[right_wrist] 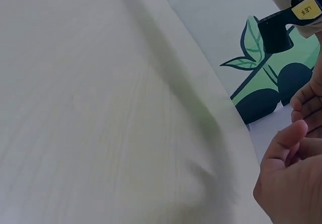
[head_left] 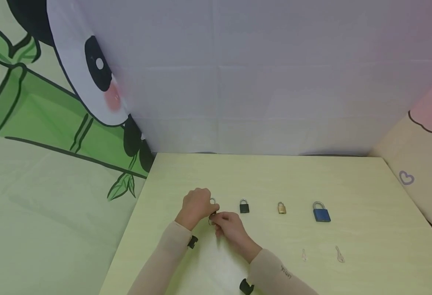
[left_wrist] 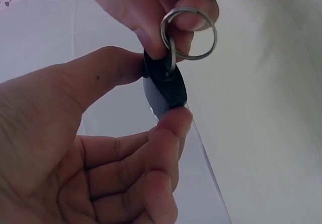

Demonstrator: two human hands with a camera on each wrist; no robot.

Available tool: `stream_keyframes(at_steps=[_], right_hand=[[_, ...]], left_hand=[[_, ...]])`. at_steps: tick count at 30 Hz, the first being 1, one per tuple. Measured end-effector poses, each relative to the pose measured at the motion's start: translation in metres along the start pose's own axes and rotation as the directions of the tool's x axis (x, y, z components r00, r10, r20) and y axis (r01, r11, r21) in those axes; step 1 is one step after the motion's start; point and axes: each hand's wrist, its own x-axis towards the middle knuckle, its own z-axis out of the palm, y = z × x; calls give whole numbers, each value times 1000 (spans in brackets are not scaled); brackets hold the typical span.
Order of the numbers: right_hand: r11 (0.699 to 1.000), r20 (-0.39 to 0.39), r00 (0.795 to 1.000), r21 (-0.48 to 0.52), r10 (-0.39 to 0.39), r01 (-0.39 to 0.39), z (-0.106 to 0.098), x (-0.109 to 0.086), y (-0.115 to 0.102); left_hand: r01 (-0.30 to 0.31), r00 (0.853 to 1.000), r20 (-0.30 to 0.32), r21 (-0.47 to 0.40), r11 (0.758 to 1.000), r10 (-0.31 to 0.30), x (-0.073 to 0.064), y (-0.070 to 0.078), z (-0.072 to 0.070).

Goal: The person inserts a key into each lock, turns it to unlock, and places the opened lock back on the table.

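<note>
My left hand (head_left: 198,207) grips a small dark padlock (left_wrist: 166,90) between thumb and fingers; its silver shackle (head_left: 212,200) pokes up beside the hand in the head view. At the lower end of the padlock, my right hand (head_left: 232,230) pinches a key (left_wrist: 171,58), whose tip is hidden by the padlock and fingers. From the key hangs a silver ring (left_wrist: 213,39). In the right wrist view, both hands meet at the right edge, and the padlock is hidden there.
To the right stand a black padlock (head_left: 244,206), a small brass padlock (head_left: 281,208) and a larger blue padlock (head_left: 321,215) in a row on the pale table (head_left: 267,172). Nearer lie a small key (head_left: 304,255) and a larger key (head_left: 340,256). Printed curtains enclose the table.
</note>
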Motion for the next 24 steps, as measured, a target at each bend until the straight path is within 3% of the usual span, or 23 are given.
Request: stream_keyframes(at_steps=[6, 12, 17, 24], right_hand=[[972, 12, 998, 224, 63, -64, 3, 2, 3], [929, 56, 995, 355, 86, -100, 5, 5, 6], [922, 69, 992, 365, 109, -127, 6, 5, 7], [956, 27, 995, 276, 98, -101, 9, 2, 5]], left_hand=[[-19, 1000, 11, -38, 999, 20, 1, -1, -2], [-35, 999, 5, -68, 997, 35, 0, -2, -6], [-29, 1000, 7, -50, 998, 29, -2, -3, -7], [-23, 1000, -7, -35, 999, 22, -3, -4, -5]])
